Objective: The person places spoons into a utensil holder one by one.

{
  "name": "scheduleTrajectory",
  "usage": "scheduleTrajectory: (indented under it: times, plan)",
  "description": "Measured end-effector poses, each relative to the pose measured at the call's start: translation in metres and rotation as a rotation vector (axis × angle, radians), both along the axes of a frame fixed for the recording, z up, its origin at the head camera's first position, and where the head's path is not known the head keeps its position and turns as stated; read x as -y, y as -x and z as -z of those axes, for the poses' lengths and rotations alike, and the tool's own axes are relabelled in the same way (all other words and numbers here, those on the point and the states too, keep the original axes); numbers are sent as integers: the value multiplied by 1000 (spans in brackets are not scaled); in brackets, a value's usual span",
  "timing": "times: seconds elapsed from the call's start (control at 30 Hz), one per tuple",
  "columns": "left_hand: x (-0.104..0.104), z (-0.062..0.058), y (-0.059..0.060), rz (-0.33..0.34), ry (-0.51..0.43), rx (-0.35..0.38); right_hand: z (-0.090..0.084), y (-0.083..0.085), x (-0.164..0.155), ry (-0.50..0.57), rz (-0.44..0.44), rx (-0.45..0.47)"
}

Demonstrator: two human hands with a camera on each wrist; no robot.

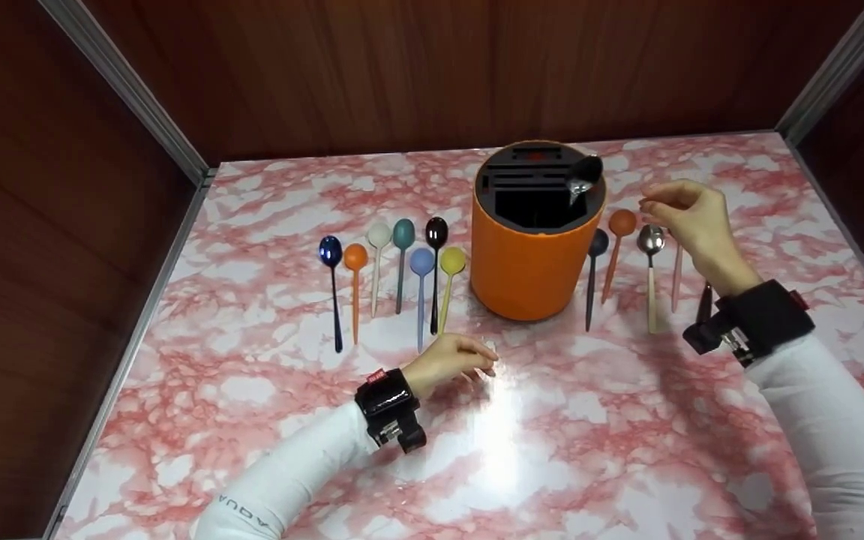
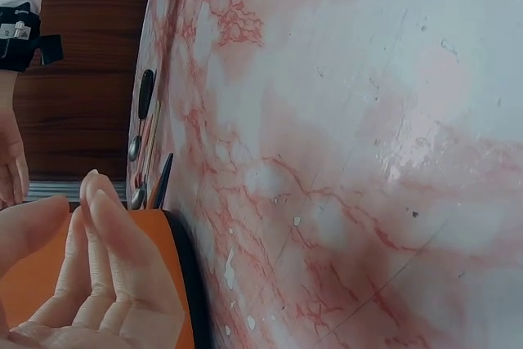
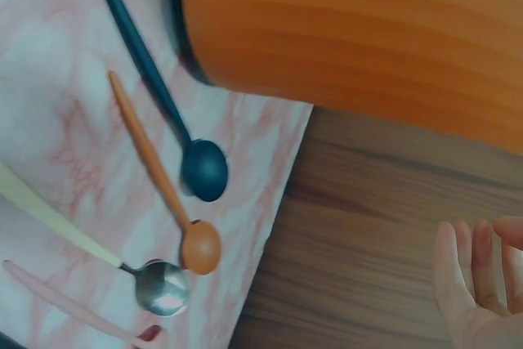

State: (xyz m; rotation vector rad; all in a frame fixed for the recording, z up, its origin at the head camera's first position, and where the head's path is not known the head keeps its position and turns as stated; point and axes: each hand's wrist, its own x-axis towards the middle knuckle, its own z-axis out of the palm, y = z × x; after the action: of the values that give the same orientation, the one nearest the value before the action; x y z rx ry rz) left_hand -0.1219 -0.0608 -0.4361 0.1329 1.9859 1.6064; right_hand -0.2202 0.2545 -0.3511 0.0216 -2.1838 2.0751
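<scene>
An orange cylindrical utensil holder (image 1: 529, 262) with a black slotted top stands toward the back of the table. A shiny dark spoon (image 1: 586, 171) sticks up from its right side, bowl uppermost. To the holder's right, my right hand (image 1: 694, 225) is raised above the spoons with fingers loosely bent and nothing in them. Below it lie a dark blue-grey spoon (image 3: 204, 171), an orange-brown spoon (image 3: 200, 247), a silver spoon with a cream handle (image 3: 162, 288) and a pink spoon (image 3: 73, 308). My left hand (image 1: 451, 364) hovers near the holder's front left, empty, fingers relaxed.
Left of the holder lies a row of several spoons, among them a blue metallic one (image 1: 331, 251), an orange one (image 1: 355, 257), a teal one (image 1: 403, 234) and a yellow one (image 1: 452, 261). Brown wood-grain panels (image 1: 432, 75) enclose the marbled table (image 1: 589, 450) at back and sides.
</scene>
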Motion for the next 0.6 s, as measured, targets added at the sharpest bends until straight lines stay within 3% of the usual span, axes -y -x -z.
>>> scheduleTrajectory:
  times: [0.07,0.3,0.47,0.6]
  plan:
    - [0,2,1,-7,-7,14,5,2,-3,44,-15,6]
    - [0,12,3,-7,-28,41,20,6,-16,-60,12,41]
    - [0,18,3,-35,-44,82,32,8,-24,-27,10,86]
    - [0,21,3,-39,-57,69,42,9,-28,-8,8,94]
